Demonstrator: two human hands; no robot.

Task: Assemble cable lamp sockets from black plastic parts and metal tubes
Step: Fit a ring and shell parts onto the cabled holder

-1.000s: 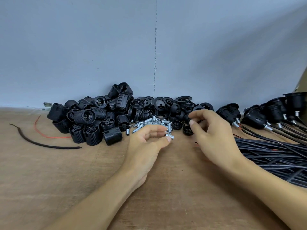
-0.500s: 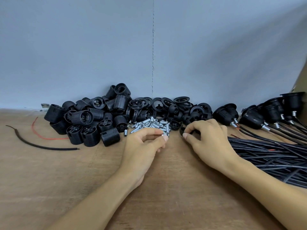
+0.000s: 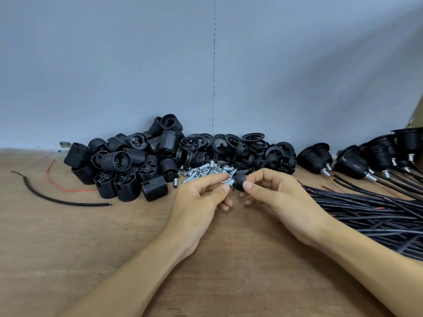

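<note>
Metal tube, likely light and slick, sits pinched in my left hand while my right hand grips the stiff black cap by its dome.

Black ribbed sockets, silver tubes, red wire, brown table.

The brown wooden tabletop carries, along its back edge, a heap of black threaded socket bodies, with black rings and dome caps heaped to its right. A small pile of metal tubes sits just in front, and a single tube lies apart at its left. Far left lie a black cable offcut and a red wire. At right spreads a bundle of black cables, ending in assembled sockets.
</note>
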